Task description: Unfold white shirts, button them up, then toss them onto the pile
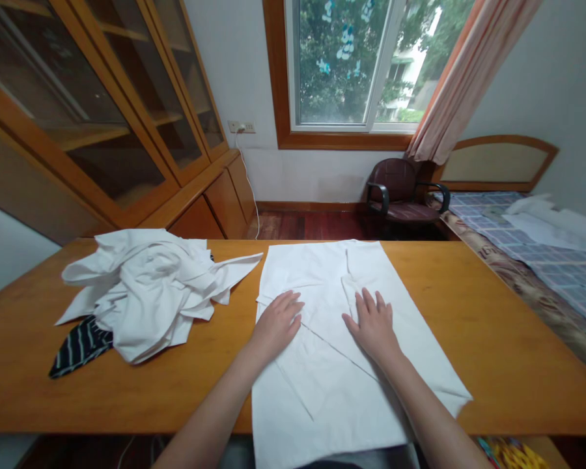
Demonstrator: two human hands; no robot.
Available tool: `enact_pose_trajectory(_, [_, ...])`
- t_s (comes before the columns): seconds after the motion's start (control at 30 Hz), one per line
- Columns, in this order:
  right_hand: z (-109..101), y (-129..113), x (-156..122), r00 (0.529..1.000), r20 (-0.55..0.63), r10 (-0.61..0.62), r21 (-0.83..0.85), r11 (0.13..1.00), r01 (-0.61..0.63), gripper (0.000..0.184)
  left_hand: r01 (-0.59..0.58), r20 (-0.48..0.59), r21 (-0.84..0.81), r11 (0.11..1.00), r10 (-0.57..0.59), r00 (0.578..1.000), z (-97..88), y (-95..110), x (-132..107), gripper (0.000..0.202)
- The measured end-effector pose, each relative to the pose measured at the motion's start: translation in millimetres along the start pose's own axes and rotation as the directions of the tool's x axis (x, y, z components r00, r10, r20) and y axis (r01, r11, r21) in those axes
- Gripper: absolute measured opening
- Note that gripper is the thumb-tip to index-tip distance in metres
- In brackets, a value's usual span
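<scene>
A white cloth garment (332, 384) is spread over the table in front of me, its lower end hanging past the near edge. Creases and overlapping folds run across it. My left hand (279, 322) lies palm down on its left half, fingers stretched out. On the right half rests my right hand (374, 324), also flat with fingers slightly spread, beside a folded-over layer. Neither hand grips the fabric. To the left sits a crumpled heap of white cloth (151, 286), with a dark striped cloth (81, 345) poking out from under it.
The wooden table (498, 339) spans the view. Behind it are a glass-door cabinet (122, 111), a window (342, 65) with a pink curtain (473, 85), and a maroon armchair (395, 185). A bed (542, 221) stands at the right. Something yellow (512, 454) shows below the near edge.
</scene>
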State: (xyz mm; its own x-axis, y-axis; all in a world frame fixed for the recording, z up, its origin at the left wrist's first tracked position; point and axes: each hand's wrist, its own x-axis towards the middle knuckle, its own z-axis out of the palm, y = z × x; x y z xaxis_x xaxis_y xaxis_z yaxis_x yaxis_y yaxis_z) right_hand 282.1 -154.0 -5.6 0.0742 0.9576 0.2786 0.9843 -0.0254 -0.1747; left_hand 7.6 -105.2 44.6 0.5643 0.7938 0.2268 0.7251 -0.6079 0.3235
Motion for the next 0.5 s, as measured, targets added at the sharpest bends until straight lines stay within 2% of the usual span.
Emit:
enact_pose_trajectory(0.27, [-5,36,25,0.967,0.06,-0.249,0.076,0.967,0.244,0.052,0.05,0.082,0.155,0.987,-0.063,0.995,21.2,0,-2,0.042])
enact_pose_trajectory(0.4, [-11,48,43,0.941,0.088,-0.328,0.101,0.942,0.319,0.05,0.055,0.091,0.183,0.982,-0.073,0.993,25.9,7,-13,0.044])
enact_pose_trajectory(0.5, [-18,47,55,0.945,0.057,-0.323,0.053,0.946,0.32,0.041,0.062,0.111,0.2,0.978,-0.085,0.99,30.1,16,-22,0.052])
